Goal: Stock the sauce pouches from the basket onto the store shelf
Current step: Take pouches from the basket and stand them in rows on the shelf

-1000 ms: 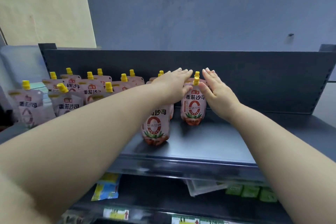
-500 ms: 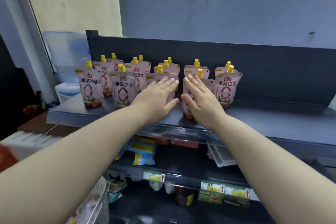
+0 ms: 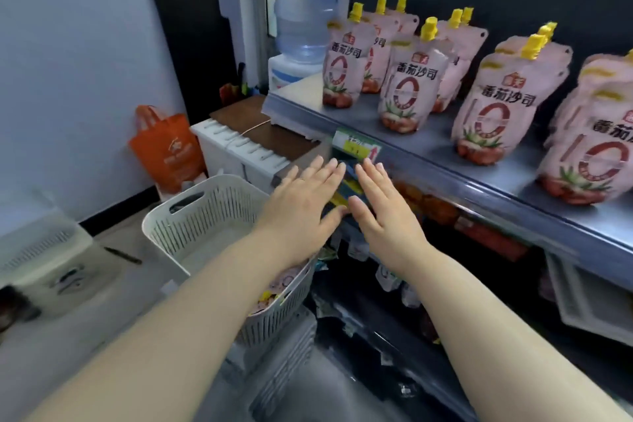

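Sauce pouches on shelf (image 3: 407, 86): upright on their flat bases, in rows running front to back, yellow caps up and printed faces outward, so every row reads from the aisle and the base carries the weight
Sauce pouches in basket (image 3: 279, 284): a few lie flat at the bottom, partly hidden by the left forearm; judged to be the stock not yet shelved
Basket (image 3: 191, 202): white slotted tub set low, just beside the shelf's left end, within reach of both arms
Shelf (image 3: 445, 154): dark deck, bare along its front edge, leaving room for more rows
Left hand (image 3: 301, 212): grip flat, fingers straight, holding nothing; it hovers over the basket's far rim, below the shelf edge
Right hand (image 3: 383, 216): grip likewise flat and empty, palm down, just beside the left hand and below the price tag (image 3: 356, 147)
Step in hand: judged a reach down to the basket for the next pouches
Surroundings: water dispenser (image 3: 305, 0) behind the shelf's left end; orange bag (image 3: 164, 147) against the wall
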The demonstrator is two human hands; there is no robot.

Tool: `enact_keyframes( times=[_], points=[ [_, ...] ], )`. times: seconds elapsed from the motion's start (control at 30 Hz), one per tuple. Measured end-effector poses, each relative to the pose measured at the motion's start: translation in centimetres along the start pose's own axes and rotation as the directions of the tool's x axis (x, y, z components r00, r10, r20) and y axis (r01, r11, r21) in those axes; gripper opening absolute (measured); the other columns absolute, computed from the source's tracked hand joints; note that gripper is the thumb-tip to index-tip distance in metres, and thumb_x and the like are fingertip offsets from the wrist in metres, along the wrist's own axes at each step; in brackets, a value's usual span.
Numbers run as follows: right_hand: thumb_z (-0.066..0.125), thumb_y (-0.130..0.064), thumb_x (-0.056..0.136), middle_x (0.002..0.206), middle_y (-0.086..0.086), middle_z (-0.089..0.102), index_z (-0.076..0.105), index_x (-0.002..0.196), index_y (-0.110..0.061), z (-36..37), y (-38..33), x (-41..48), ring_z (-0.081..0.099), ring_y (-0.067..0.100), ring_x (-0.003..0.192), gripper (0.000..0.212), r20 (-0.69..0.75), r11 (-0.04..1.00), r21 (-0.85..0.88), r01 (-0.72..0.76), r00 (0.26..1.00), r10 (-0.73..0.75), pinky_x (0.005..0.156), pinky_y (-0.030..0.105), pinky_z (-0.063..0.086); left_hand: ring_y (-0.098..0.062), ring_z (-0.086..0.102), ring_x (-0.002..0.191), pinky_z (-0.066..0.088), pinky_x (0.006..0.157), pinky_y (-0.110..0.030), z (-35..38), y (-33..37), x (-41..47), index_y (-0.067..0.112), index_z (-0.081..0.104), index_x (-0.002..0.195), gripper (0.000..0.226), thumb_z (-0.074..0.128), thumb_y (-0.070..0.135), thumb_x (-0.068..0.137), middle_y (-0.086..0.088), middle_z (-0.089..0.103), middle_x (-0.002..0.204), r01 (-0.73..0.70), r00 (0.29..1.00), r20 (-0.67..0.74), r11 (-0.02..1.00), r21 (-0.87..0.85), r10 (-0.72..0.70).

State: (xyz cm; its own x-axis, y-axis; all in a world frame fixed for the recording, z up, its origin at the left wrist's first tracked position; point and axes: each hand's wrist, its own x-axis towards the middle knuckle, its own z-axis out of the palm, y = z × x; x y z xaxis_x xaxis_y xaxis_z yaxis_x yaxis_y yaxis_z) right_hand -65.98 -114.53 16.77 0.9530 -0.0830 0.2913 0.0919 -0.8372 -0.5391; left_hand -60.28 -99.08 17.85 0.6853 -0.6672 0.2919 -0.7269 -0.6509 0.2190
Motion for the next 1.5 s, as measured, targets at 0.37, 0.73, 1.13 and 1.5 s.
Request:
enact_keyframes(
  times=[0.37,0.73,1.13,1.5],
  points=[
    [0.034,-0.042,0.098,0.158,-0.01,0.008,0.015,0.15,-0.022,8.6,4.6,-0.8,-0.005,-0.006,0.137,0.059,0.339,0.997,0.078,-0.024,0.941,-0.004,0.111,0.016,-0.001,0.004,-0.014,0.136,-0.008,0.115,-0.024,6.3,-7.2,-6.3,0.029,-0.004,0.146,0.057,0.026,0.041,0.099,0.015,-0.007,0.153,0.41,0.903,0.161,0.911,-0.046,-0.398],
    [0.036,-0.039,0.099,0.152,-0.018,0.009,0.017,0.15,-0.021,14.9,5.7,-0.2,0.001,-0.006,0.138,0.057,0.483,0.977,0.198,-0.083,0.875,-0.024,0.112,0.015,0.0,0.001,-0.015,0.137,-0.01,0.115,-0.026,9.5,-8.8,-9.6,0.034,-0.01,0.139,0.054,0.025,0.042,0.099,0.02,-0.011,0.146,0.505,0.838,0.211,0.862,0.048,-0.503],
    [0.033,-0.036,0.099,0.157,-0.004,0.016,0.02,0.149,-0.02,19.7,3.1,3.8,0.006,0.002,0.142,0.053,0.42,0.954,0.114,-0.277,0.884,0.207,0.111,0.016,0.002,-0.002,-0.01,0.142,-0.006,0.118,-0.029,11.8,-18.7,-6.9,0.029,-0.006,0.146,0.057,0.022,0.043,0.099,0.014,-0.005,0.155,0.346,0.871,0.366,0.938,0.013,-0.327],
    [0.031,-0.034,0.1,0.157,-0.005,0.017,0.02,0.149,-0.02,24.1,-0.7,4.8,0.007,-0.005,0.136,0.052,0.216,0.806,0.05,-0.59,0.794,0.568,0.111,0.016,0.002,-0.008,0.0,0.145,0.0,0.119,-0.028,13.3,-28.3,-2.1,0.022,0.004,0.15,0.057,0.03,0.035,0.1,0.008,0.006,0.158,0.081,0.873,0.488,0.987,-0.137,-0.004]
  ],
)
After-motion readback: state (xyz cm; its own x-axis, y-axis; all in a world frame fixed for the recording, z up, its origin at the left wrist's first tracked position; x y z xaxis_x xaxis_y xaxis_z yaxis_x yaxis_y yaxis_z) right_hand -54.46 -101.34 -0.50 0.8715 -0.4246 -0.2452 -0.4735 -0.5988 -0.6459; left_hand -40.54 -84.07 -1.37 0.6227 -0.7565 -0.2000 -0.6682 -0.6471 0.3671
